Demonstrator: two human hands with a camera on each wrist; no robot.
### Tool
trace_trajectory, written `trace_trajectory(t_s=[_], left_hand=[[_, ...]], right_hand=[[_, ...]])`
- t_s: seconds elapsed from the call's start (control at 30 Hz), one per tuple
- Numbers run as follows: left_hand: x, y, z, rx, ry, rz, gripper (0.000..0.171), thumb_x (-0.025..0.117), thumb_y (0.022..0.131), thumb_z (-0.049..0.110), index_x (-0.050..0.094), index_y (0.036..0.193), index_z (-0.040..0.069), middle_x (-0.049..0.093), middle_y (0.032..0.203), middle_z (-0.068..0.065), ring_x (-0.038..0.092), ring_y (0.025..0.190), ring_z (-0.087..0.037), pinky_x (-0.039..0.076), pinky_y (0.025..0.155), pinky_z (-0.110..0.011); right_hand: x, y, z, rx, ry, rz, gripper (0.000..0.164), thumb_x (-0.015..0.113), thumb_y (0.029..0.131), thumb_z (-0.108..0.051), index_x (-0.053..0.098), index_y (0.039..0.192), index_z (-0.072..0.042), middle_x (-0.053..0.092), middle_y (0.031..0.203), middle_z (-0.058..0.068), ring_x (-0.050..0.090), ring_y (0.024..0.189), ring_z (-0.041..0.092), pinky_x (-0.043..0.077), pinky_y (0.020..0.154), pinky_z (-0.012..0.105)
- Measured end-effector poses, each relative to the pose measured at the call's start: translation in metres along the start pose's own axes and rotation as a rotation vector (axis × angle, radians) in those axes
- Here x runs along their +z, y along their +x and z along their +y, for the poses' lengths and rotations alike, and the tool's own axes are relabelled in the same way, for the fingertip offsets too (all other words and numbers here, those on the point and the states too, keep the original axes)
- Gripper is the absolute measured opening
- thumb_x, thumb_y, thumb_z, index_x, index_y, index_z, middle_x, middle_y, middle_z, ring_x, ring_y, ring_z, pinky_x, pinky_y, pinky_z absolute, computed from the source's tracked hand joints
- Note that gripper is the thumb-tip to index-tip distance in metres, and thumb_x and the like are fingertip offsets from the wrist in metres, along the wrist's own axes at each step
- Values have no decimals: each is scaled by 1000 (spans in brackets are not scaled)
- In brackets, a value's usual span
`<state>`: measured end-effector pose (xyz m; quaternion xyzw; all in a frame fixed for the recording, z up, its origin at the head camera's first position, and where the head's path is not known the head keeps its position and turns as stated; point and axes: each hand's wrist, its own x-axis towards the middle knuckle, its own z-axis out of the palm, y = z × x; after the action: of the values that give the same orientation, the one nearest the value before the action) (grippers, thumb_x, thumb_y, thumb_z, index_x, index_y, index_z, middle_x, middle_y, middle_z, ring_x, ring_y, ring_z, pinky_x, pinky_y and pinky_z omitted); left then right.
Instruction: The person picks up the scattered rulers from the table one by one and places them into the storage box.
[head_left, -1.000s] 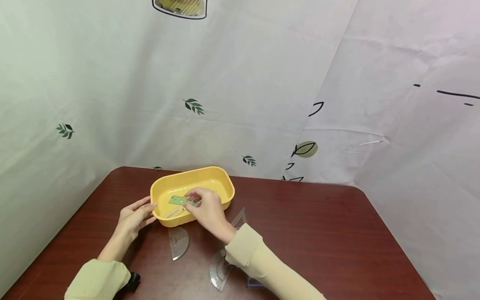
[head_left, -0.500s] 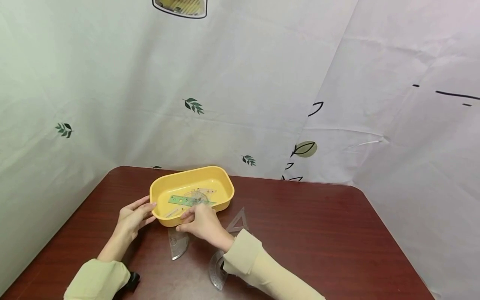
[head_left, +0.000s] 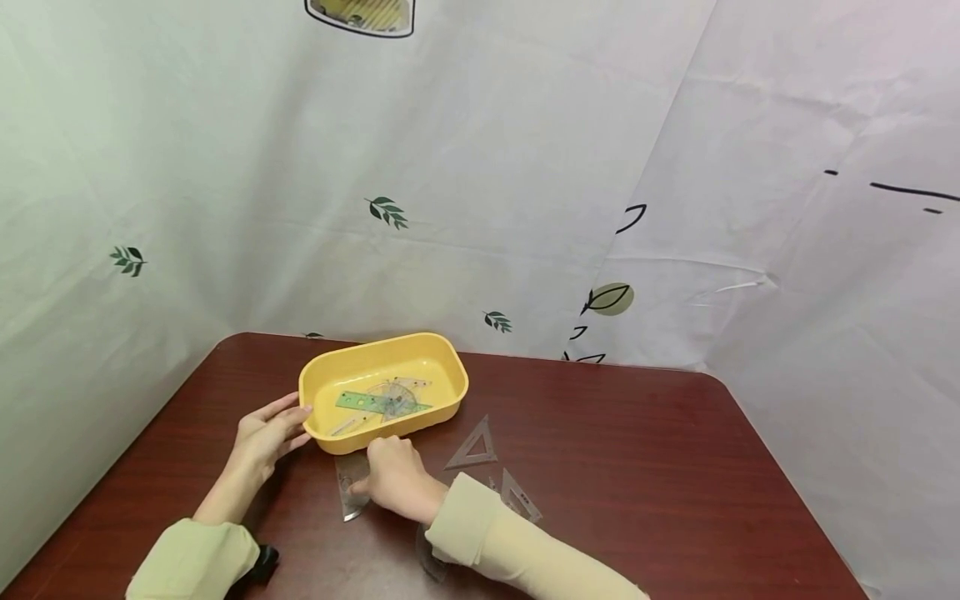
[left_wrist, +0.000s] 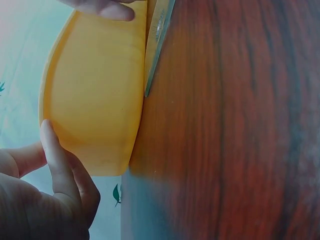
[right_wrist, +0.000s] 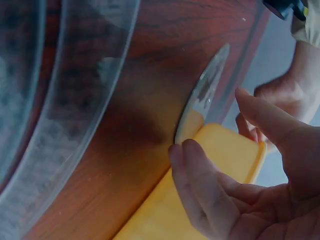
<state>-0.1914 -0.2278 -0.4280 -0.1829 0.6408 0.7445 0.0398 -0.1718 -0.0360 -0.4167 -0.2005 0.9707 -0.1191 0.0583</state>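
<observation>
A yellow plastic bin stands at the table's back left. My left hand holds its left end, thumb over the rim and fingers against the outside. In the bin lie a green ruler, a clear protractor on top of it and other small clear pieces. My right hand is low in front of the bin, over a clear protractor on the table. In the right wrist view its fingertips are right at the edge of that protractor, with the thumb held apart.
Right of the bin are two clear set squares. Another clear protractor lies partly hidden under my right sleeve. A black object sits beside my left cuff. A printed white cloth hangs behind the table.
My right hand has let go of the clear piece in the bin and moved out over the front rim, down to the protractor on the table. My left hand stays on the bin.
</observation>
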Motion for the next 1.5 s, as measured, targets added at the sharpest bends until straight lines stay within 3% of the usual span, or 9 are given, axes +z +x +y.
trace_trajectory(t_s=[0.1,0.23,0.4,0.53,0.77,1.03,1.33,1.4,1.5], left_hand=[[0,0,1,1,-7,2,74,63,92,12,21,152,1,65,73,22,65,68,2,58,63,-16],[0,-1,2,0,-13,2,73,63,93,11,21,152,1,66,73,22,65,69,2,58,63,-16],[0,-1,2,1,-15,-3,74,64,92,13,21,152,1,66,74,22,66,69,2,58,63,-16],[0,0,3,1,-25,-1,74,64,92,12,21,152,1,66,74,21,65,69,2,58,63,-16],[-2,1,3,3,-17,-2,73,63,93,12,21,152,1,66,74,22,66,69,2,58,63,-17],[0,1,3,-7,-29,1,73,63,93,12,21,152,2,66,74,21,66,69,2,58,64,-16],[1,2,2,-11,-26,2,74,64,92,13,21,152,3,65,72,21,65,68,3,58,63,-16],[1,1,2,-16,-17,10,74,64,92,13,22,152,3,65,73,21,65,67,2,58,63,-16],[1,0,1,-21,5,23,74,64,92,14,22,152,4,64,73,22,65,68,2,58,63,-16]], right_hand=[[4,2,-7,24,-105,-23,46,82,67,-55,70,84,-13,64,77,0,62,72,15,50,55,24],[9,4,-14,45,-191,-13,60,81,63,-62,70,98,-14,62,86,1,58,76,15,52,60,24],[12,6,-16,44,-250,7,63,81,61,-64,71,100,-15,60,86,1,57,74,14,50,58,23],[11,8,-16,26,-238,-17,60,82,61,-60,70,99,-15,60,86,1,61,76,15,52,59,23],[9,14,-13,82,-111,-109,64,86,61,-54,64,103,-11,58,91,2,62,85,17,54,69,24],[11,16,-11,136,-30,-150,67,89,59,-48,58,105,-10,57,94,3,59,89,16,52,77,22],[2,16,3,87,136,-168,32,91,64,-30,73,87,-16,65,81,-7,60,78,13,48,68,20],[3,16,8,82,214,-192,30,90,66,-25,72,89,-17,65,79,-8,60,76,11,48,67,18],[6,15,14,90,464,-249,27,86,70,-9,66,87,-12,59,71,-5,61,66,10,52,60,19]])
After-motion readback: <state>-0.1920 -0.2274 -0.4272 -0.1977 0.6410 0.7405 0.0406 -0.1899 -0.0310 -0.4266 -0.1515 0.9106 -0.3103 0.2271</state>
